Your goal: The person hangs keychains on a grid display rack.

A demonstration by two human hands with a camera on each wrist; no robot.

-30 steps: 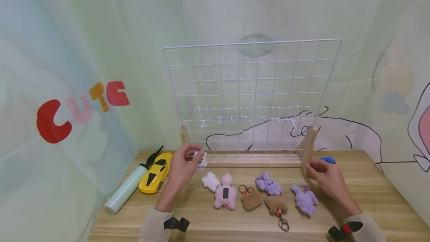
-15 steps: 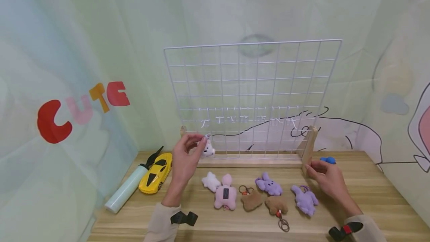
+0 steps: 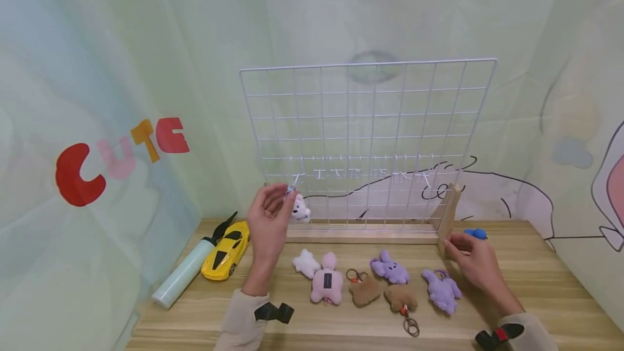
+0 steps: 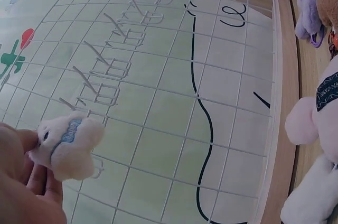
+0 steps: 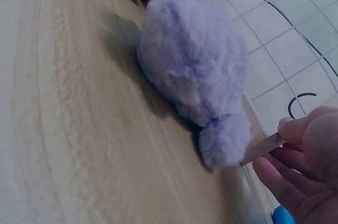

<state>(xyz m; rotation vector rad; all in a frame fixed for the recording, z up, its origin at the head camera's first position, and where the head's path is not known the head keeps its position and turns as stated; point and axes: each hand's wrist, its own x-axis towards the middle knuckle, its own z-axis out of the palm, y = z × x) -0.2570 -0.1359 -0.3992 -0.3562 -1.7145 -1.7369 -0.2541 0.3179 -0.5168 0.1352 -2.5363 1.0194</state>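
Observation:
My left hand (image 3: 269,215) pinches a small white plush keychain (image 3: 300,210) by its top, so the toy dangles before the lower left of a white wire grid rack (image 3: 361,118). Right at those fingertips is the leftmost of several white hooks (image 3: 297,177) on the grid. In the left wrist view the white plush (image 4: 71,142) shows a blue label and overlaps the mesh. My right hand (image 3: 474,259) grips the foot of the rack's right wooden stand (image 3: 447,215) between thumb and fingers. A purple plush (image 5: 195,49) lies close beside that hand.
On the wooden table (image 3: 536,286) lie a white star plush (image 3: 306,263), a pink plush (image 3: 327,280), two brown plushes (image 3: 364,290) and another purple one (image 3: 391,268). At the left are a yellow toy car (image 3: 226,251) and a pale green cylinder with black tip (image 3: 185,272). Something blue (image 3: 476,233) sits behind my right hand.
My left hand has lifted the white plush from near the rack's base up to the leftmost hook. The right hand has stayed on the stand.

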